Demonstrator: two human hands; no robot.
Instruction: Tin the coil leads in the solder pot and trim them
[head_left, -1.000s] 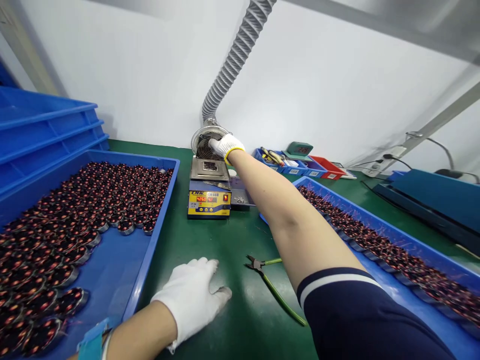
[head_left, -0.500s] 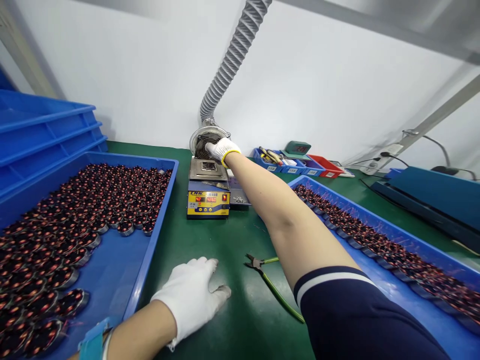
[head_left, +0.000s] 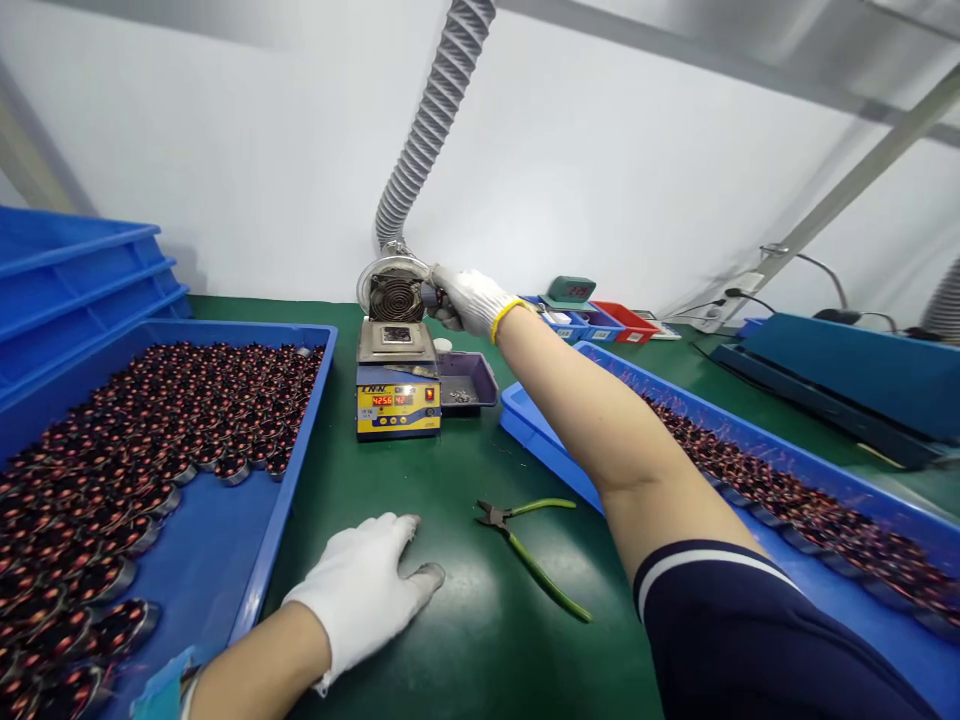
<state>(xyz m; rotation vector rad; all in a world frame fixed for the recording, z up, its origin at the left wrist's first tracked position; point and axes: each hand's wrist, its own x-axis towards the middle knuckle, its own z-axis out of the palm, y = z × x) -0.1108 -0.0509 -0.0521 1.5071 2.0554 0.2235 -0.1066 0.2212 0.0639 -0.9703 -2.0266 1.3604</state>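
My left hand (head_left: 364, 590), in a white glove, lies on the green tabletop with its fingers spread and nothing in them. My right hand (head_left: 472, 300), gloved in white with a yellow cuff, is stretched out to the right rim of the metal fume hood (head_left: 396, 290). Its fingers are curled round something dark that I cannot make out. Below the hood stands the yellow and blue solder pot (head_left: 397, 405), with lit red digits and a small square opening on top. Green-handled cutters (head_left: 536, 550) lie open on the table between my arms.
A blue tray (head_left: 300, 430) of round, dark coil parts is at left, beside stacked blue trays (head_left: 82, 280). Another blue tray (head_left: 540, 430) with similar parts is at right. A small purple bin (head_left: 480, 375) sits beside the pot; a ribbed hose (head_left: 435, 120) rises behind.
My right hand has drawn back from in front of the hood's fan grille to the right, uncovering the grille. My left hand stays spread on the table. The view has shifted slightly rightward.
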